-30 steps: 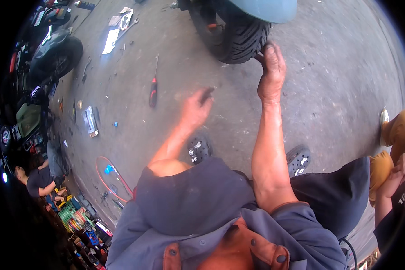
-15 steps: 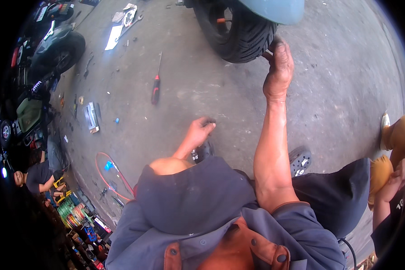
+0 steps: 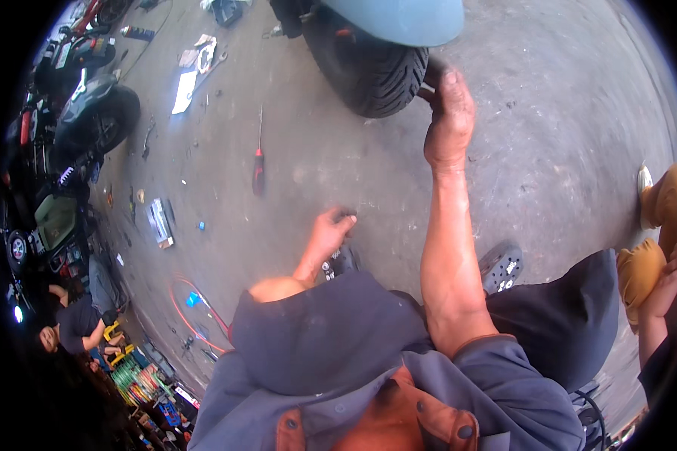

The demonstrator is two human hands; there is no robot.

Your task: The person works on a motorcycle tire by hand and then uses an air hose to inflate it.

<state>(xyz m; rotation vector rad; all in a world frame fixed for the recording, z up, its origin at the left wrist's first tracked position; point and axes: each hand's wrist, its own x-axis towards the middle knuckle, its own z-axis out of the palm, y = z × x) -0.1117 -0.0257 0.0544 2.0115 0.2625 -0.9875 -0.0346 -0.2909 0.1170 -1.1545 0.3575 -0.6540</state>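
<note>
Right hand (image 3: 449, 120) fingers curled on a dark tool handle (image 3: 426, 89) beside the tyre (image 3: 365, 64) — grip may slip. Left hand (image 3: 331, 229) fingers loosely bent, 1 shoe (image 3: 341, 261) just below.

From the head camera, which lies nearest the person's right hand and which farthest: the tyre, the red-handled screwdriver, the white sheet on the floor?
From the right hand:
1. Tyre, touching, just to its left.
2. Red-handled screwdriver, on the floor farther left.
3. White sheet, far upper left.

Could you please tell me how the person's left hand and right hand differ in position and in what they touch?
The right hand is stretched far forward, gripping something dark at the tyre; the left hand is drawn back low near the knee, fingers curled, apparently empty. The right arm is straight, the left bent. Both are bare.
</note>
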